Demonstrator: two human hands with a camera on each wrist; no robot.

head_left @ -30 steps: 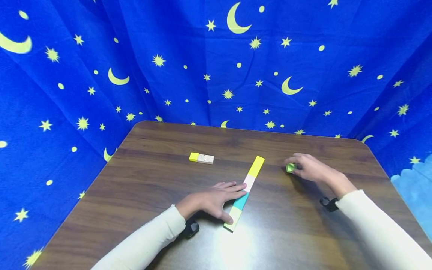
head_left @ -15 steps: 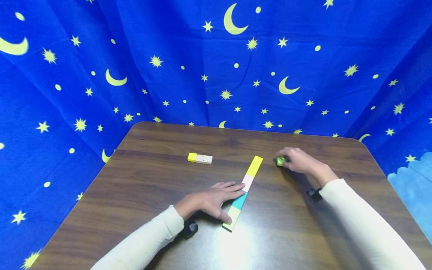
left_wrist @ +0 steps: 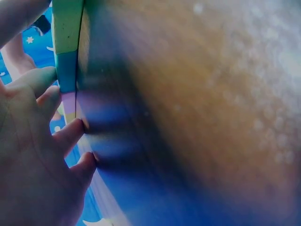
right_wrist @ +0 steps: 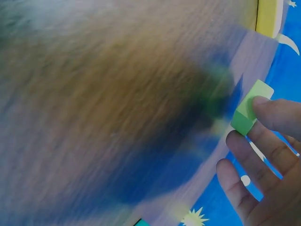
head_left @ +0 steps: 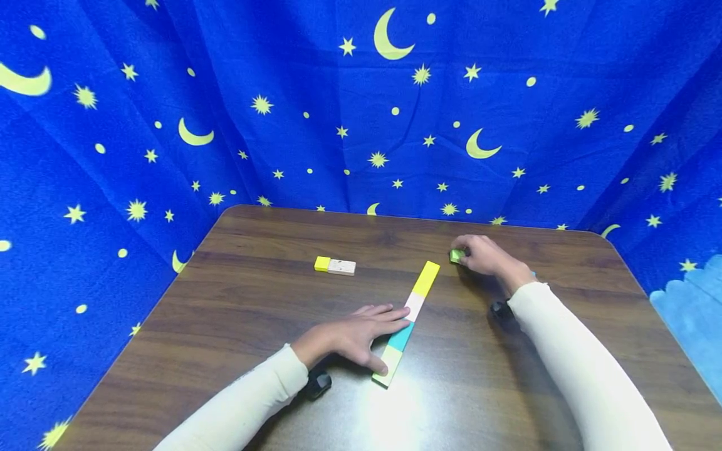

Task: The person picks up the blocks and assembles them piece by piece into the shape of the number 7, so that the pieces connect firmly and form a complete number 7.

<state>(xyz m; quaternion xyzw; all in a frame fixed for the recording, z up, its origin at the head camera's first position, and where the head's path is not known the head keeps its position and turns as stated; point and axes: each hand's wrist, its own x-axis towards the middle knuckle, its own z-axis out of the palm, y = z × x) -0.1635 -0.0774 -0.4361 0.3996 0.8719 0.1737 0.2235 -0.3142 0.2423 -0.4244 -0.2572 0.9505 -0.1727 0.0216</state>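
A straight row of flat blocks lies slanted on the table: a yellow block (head_left: pixel 426 278) at the far end, then a pale pink block (head_left: pixel 414 304), a teal block (head_left: pixel 401 336) and a pale green block (head_left: pixel 388 368) nearest me. My left hand (head_left: pixel 361 335) is spread over the row's left side, thumb on the pale green block and fingertips at the pink and teal ones. Beyond the row's far end, to the right, my right hand (head_left: pixel 484 254) pinches a small light green block (right_wrist: pixel 251 108) between thumb and fingers, low over the table.
A small yellow block (head_left: pixel 322 264) and a speckled whitish block (head_left: pixel 342 267) lie end to end at the back left. Behind my right wrist, a bit of something teal (head_left: pixel 533 274) peeks out. A blue star-patterned cloth (head_left: pixel 316 125) hangs around the brown table (head_left: pixel 254 313).
My right hand has carried the light green block leftward and farther back, closer to the row's yellow end. My left hand keeps its place on the row.
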